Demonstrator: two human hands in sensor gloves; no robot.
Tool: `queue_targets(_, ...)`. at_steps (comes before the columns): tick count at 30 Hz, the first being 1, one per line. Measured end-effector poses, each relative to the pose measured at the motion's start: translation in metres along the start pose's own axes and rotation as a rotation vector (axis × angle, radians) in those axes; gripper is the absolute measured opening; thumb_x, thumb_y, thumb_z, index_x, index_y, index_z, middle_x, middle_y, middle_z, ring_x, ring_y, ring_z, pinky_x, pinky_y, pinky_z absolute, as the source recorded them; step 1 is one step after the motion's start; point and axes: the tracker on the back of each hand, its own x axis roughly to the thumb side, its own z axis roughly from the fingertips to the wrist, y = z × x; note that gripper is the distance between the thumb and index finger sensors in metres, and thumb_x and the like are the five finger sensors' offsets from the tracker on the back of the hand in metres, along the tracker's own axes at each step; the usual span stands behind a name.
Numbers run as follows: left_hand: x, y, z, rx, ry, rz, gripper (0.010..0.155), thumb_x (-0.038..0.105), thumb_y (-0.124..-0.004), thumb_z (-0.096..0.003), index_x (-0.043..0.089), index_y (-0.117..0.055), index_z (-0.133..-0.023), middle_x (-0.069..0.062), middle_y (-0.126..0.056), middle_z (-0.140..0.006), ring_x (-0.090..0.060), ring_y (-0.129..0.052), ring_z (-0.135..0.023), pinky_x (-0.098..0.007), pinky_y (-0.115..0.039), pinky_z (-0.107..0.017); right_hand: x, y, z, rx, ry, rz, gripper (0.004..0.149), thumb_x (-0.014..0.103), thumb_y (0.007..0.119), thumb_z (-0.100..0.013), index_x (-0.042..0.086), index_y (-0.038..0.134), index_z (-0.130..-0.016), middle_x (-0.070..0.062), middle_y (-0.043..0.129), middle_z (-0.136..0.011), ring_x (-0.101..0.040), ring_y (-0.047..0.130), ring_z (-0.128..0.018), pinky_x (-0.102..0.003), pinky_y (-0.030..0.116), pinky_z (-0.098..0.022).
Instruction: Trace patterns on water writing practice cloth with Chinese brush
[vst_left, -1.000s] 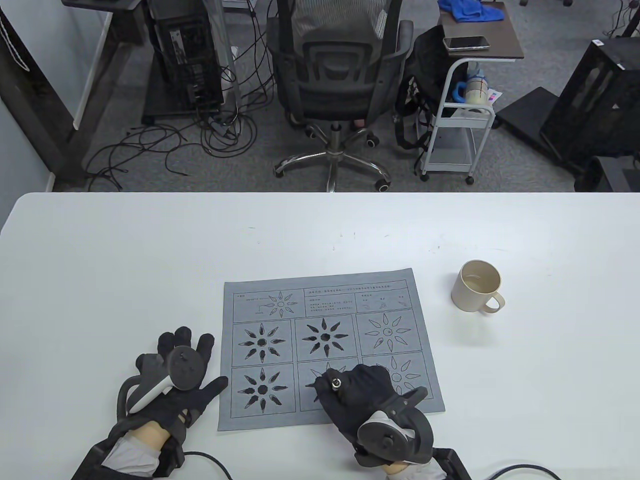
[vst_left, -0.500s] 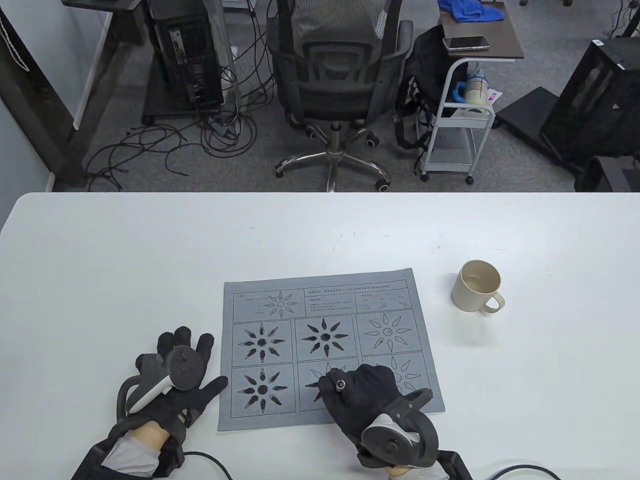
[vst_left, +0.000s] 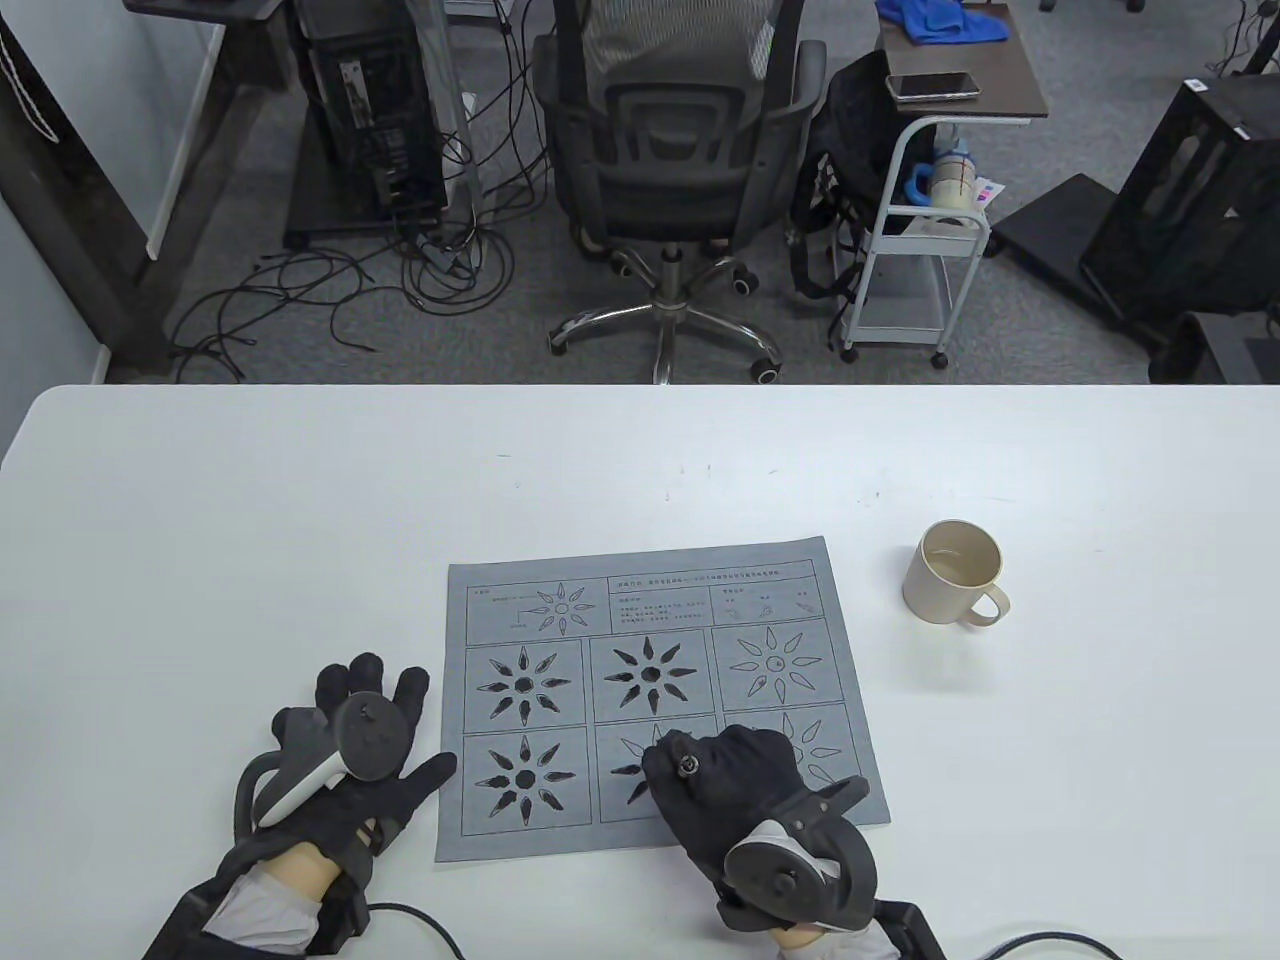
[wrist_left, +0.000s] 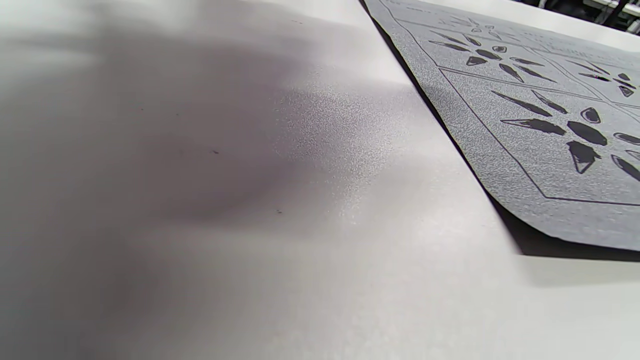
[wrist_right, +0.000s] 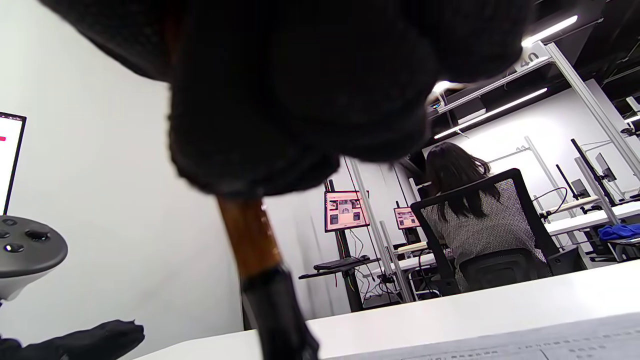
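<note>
The grey practice cloth (vst_left: 655, 600) lies flat on the white table, printed with star-flower patterns; three are filled dark, and it also shows in the left wrist view (wrist_left: 500, 125). My right hand (vst_left: 715, 780) grips the Chinese brush (vst_left: 686, 765) upright over the bottom-middle pattern, which is partly inked. In the right wrist view the brown handle and black ferrule (wrist_right: 260, 270) hang below the gloved fingers (wrist_right: 300, 90). My left hand (vst_left: 350, 765) rests flat and spread on the table just left of the cloth, thumb by its edge.
A beige mug (vst_left: 955, 572) stands on the table right of the cloth. The table's far edge (vst_left: 640, 388) faces an office chair (vst_left: 670, 150) and a small cart (vst_left: 930, 190).
My right hand has shifted slightly right and down with the brush over the bottom-middle pattern. The left hand has not moved.
</note>
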Motion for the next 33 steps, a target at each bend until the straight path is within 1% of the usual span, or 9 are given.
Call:
queue_targets(11, 0.0001, 0.0000, 0.0000, -0.001, 0.001, 0.000, 0.082, 0.071, -0.047, -0.0481, 0.044, 0.010, -0.100, -0.002, 0.024, -0.105, -0.034, 0.022, -0.094, -0.074, 0.000, -0.066, -0.0004, 0.0011, -0.0010, 0.013, 0.007, 0.002, 0.035, 0.040, 0.081, -0.052, 0.009, 0.094, -0.063, -0.007, 0.107, -0.035, -0.023, 0.100, -0.028, -0.047, 0.081, -0.035)
queue_targets(21, 0.0002, 0.0000, 0.0000, -0.001, 0.001, 0.001, 0.082, 0.071, -0.048, -0.0481, 0.044, 0.010, -0.100, -0.002, 0.024, -0.105, -0.034, 0.022, -0.094, -0.074, 0.000, -0.066, -0.0004, 0.0003, -0.0016, 0.010, 0.005, 0.014, 0.035, 0.040, 0.082, -0.052, 0.009, 0.095, -0.062, -0.006, 0.106, -0.032, -0.022, 0.099, -0.026, -0.046, 0.081, -0.034)
queue_targets(27, 0.0002, 0.0000, 0.0003, 0.000, 0.001, 0.001, 0.082, 0.071, -0.048, -0.0481, 0.044, 0.010, -0.100, -0.002, 0.024, -0.105, -0.034, 0.022, -0.094, -0.074, 0.000, -0.066, -0.0002, 0.0000, -0.0011, -0.006, -0.003, 0.008, 0.035, 0.040, 0.081, -0.052, 0.009, 0.094, -0.063, -0.006, 0.106, -0.034, -0.023, 0.099, -0.028, -0.046, 0.081, -0.035)
queue_targets(33, 0.0002, 0.0001, 0.0002, 0.000, 0.001, 0.000, 0.082, 0.071, -0.047, -0.0480, 0.044, 0.010, -0.100, -0.002, 0.024, -0.105, -0.034, 0.022, -0.094, -0.074, 0.000, -0.066, -0.0004, 0.0015, -0.0007, 0.005, -0.001, 0.015, 0.035, 0.040, 0.081, -0.052, 0.009, 0.094, -0.063, -0.006, 0.107, -0.034, -0.023, 0.099, -0.028, -0.046, 0.081, -0.035)
